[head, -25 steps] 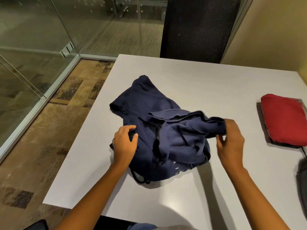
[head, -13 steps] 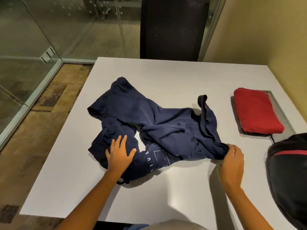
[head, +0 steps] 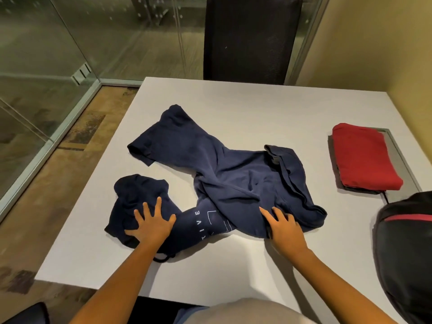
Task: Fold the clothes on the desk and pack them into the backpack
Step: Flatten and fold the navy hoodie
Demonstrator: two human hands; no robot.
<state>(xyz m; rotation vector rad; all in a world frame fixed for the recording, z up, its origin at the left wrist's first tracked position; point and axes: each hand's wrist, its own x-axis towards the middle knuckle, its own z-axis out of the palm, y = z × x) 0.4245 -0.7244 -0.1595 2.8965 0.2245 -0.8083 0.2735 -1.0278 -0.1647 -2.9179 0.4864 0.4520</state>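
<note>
A navy hoodie (head: pixel 233 178) with white lettering lies rumpled and twisted across the middle of the white desk (head: pixel 233 101). My left hand (head: pixel 152 223) presses flat, fingers spread, on its hood end at the near left. My right hand (head: pixel 285 228) rests on the garment's near right edge, fingers lying over the cloth. A folded red garment (head: pixel 362 157) sits on top of a dark folded one at the right. The black backpack (head: pixel 406 253) with a red stripe stands at the right edge, partly cut off.
A black mesh chair (head: pixel 250 38) stands behind the far desk edge. Glass walls (head: pixel 46 54) run along the left, a beige wall on the right. A grey inset panel (head: pixel 397 155) lies under the folded pile.
The hoodie has been spread out flatter over the desk. My left hand has opened and slid onto the hood end. My right hand let go of its pinch and lies on the cloth.
</note>
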